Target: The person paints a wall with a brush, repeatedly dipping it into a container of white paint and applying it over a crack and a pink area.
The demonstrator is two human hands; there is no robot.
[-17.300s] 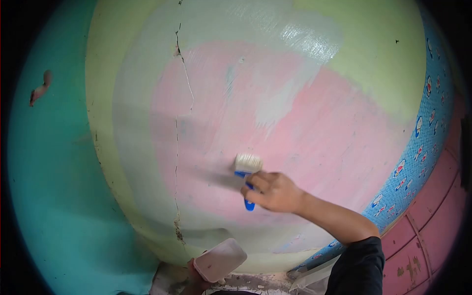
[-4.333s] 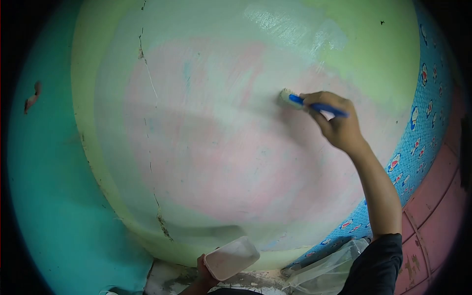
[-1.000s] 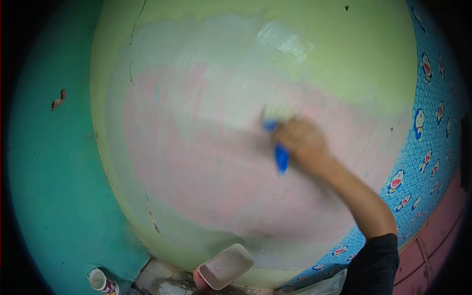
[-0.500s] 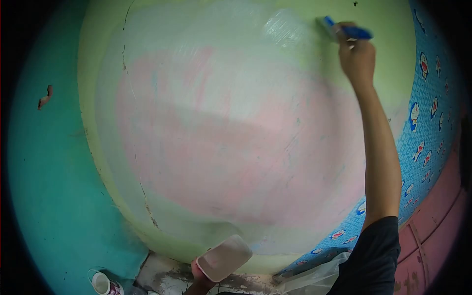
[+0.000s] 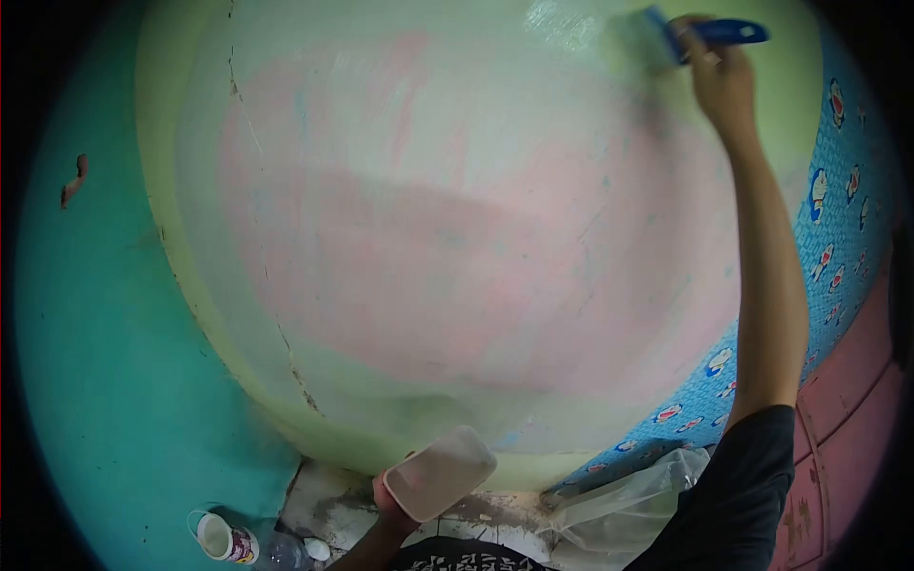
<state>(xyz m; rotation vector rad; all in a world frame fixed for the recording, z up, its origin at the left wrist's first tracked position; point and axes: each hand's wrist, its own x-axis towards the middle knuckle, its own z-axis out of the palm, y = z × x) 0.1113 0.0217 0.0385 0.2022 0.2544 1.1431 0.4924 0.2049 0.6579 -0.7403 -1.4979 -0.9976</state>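
Note:
High at the upper right, my right hand (image 5: 721,76) is closed round a wide brush (image 5: 719,32) with a blue handle. The brush's bristles are at the wall (image 5: 457,257), which is green with pale whitish and pink areas. A wet, shiny patch (image 5: 562,27) shows left of the brush. Low in the middle, my left hand (image 5: 391,499) grips a shallow rectangular plastic container (image 5: 441,474) by its left side. The container is tilted, with its opening towards me, and what it holds is hard to make out.
A teal wall (image 5: 114,333) is on the left. Blue patterned wallpaper (image 5: 821,224) covers the right side, beside a pink panel (image 5: 847,419). Below are a white bucket (image 5: 217,539), a clear bottle (image 5: 286,552) and a plastic sheet (image 5: 628,504).
My right hand and the brush have moved right and slightly up in view. The camera view has shifted, and my left hand with the container appears slightly higher.

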